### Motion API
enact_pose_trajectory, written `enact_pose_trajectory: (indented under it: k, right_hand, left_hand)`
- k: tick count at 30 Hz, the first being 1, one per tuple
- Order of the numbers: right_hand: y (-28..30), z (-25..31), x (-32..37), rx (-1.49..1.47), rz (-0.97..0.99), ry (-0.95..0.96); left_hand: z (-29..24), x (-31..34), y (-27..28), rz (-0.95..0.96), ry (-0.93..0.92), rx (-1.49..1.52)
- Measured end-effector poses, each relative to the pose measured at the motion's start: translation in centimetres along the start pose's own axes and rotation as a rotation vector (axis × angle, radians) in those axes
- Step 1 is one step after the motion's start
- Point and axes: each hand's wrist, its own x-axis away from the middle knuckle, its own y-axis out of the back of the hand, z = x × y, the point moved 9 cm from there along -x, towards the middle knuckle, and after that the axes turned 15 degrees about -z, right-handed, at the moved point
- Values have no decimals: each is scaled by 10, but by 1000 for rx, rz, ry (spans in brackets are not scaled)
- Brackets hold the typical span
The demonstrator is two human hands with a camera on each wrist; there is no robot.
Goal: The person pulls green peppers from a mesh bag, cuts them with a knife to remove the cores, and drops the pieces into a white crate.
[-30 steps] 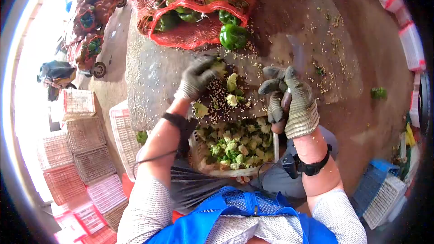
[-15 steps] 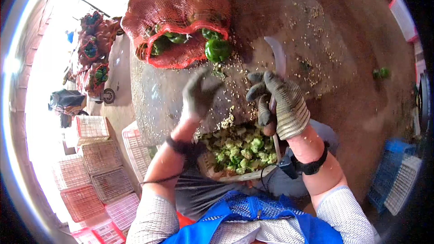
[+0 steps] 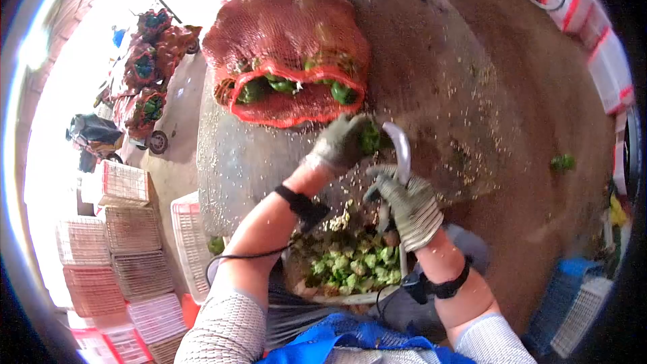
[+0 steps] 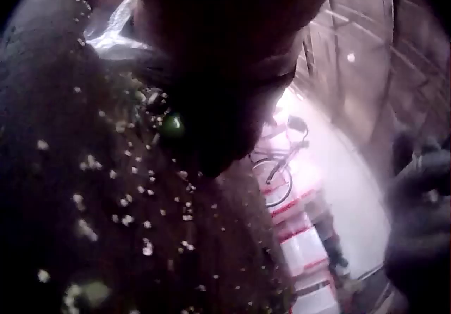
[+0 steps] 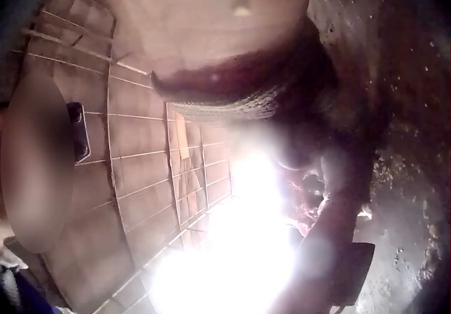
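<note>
In the head view my gloved left hand [image 3: 339, 143] grips a green bell pepper [image 3: 370, 138] just in front of the red mesh sack [image 3: 290, 34]. A shiny bit of green shows beneath the dark hand in the left wrist view. My gloved right hand [image 3: 410, 209] holds a knife with a curved blade [image 3: 400, 147], its blade pointing up and away beside the pepper. The knife's handle is mostly hidden by the glove. Other green peppers [image 3: 344, 93] lie inside the sack's open mouth.
Seeds are scattered over the worktable [image 3: 229, 162]. Below its near edge, a crate [image 3: 337, 298] holds pale green cores and scraps. Stacked plastic crates [image 3: 138, 269] stand at left, with loaded sacks [image 3: 145, 67] on a wheeled cart behind them. Blue and white crates [image 3: 573, 303] are at lower right.
My left hand, earlier over the table with core scraps and then seemingly without anything, now grips the pepper from the sack's mouth. The knife stays in my right hand, now closer to the left. The camera view has shifted.
</note>
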Motion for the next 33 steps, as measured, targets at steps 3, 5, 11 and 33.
enact_pose_trajectory:
  k: [3, 5, 11, 33]
  right_hand:
    - [-6, 1, 3, 50, 3, 19]
    - [-2, -2, 3, 123, -18, 48]
    - [-29, -13, 19, 396, -51, 156]
    - [-118, -35, 30, 750, 140, 476]
  left_hand:
    - [41, 53, -10, -426, 650, 1024]
    - [34, 88, 41, -521, 940, 1403]
    - [41, 187, 96, -625, 1095, 1442]
    - [13, 165, 128, -1065, 933, 1032]
